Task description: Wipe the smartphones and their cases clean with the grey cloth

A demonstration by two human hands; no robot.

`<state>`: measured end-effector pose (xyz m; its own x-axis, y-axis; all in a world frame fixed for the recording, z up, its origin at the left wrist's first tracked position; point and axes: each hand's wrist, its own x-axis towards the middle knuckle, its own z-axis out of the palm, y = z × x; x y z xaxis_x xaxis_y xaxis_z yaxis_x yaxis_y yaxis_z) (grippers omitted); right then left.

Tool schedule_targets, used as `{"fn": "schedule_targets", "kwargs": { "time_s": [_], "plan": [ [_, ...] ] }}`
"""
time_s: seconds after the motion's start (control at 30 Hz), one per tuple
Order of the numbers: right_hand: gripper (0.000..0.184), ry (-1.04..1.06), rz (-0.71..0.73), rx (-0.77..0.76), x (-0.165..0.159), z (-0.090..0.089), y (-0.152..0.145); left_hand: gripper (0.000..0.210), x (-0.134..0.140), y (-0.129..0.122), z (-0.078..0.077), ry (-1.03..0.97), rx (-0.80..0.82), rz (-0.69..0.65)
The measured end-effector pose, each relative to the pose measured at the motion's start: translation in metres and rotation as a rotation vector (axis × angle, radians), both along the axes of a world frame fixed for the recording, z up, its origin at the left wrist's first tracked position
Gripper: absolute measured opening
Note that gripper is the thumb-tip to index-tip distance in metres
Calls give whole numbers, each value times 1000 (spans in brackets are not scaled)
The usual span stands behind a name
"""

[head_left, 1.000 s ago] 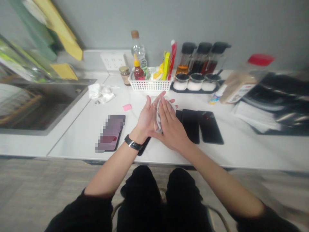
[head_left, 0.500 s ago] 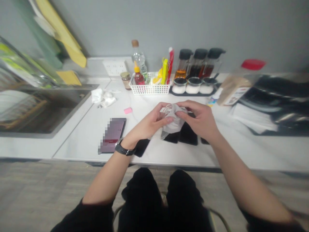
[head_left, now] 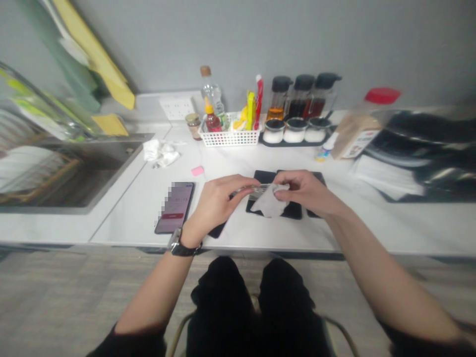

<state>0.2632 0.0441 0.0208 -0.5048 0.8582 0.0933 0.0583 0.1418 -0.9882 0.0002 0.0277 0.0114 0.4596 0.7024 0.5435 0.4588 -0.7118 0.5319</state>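
Note:
My left hand (head_left: 225,198) is closed, its thumb and fingers pinching a thin, shiny, see-through item (head_left: 263,188); its exact kind is too blurred to tell. In my right hand (head_left: 303,189) is a white tissue (head_left: 273,201), gripped between thumb and fingers and hanging down against the item's right end. Beneath both hands, several dark phones lie flat on the counter, among them one partly behind the tissue (head_left: 293,210) and one at the right (head_left: 316,212). Another dark phone (head_left: 218,230) is partly hidden by my left wrist.
A phone with a lit screen (head_left: 176,206) lies at left, near a pink piece (head_left: 197,170) and crumpled tissues (head_left: 161,152). Behind stand a white basket (head_left: 228,139), seasoning jars (head_left: 295,131) and a red-lidded container (head_left: 357,131). The sink (head_left: 100,178) is at far left.
My hands have drawn apart and come slightly nearer. The tissue, bunched between both hands before, now hangs from my right hand, and the thin item shows in my left.

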Motion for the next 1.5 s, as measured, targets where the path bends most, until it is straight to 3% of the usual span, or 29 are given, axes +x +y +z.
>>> {"fn": "schedule_targets", "kwargs": {
  "time_s": [0.3,0.43,0.7,0.87,0.93,1.03,1.2,1.37,1.5],
  "plan": [
    [39,108,4,78,-1,-9,-4,20,-6,2,14,100,296,-34],
    [41,-30,-58,127,-10,-9,-9,26,-6,-2,17,268,435,14],
    [34,-31,34,188,-2,-16,-9,14,-13,-8,18,305,483,24],
    [36,-172,-115,214,-18,-10,-15,22,1,-21,27,497,559,43],
    [34,-196,-162,261,-18,-9,-16,19,-2,-19,27,481,540,76],
    [33,-216,-162,275,-5,-12,-15,23,-21,-9,21,298,403,150],
    [35,-232,-83,198,6,-24,-11,28,-36,-6,-1,-39,1,44],
    [39,-161,-63,199,-25,-20,-16,20,-23,-14,-7,-26,73,-13],
    [35,-187,-65,223,-23,-8,-14,17,-30,-19,1,-78,99,78]
  ]
}}
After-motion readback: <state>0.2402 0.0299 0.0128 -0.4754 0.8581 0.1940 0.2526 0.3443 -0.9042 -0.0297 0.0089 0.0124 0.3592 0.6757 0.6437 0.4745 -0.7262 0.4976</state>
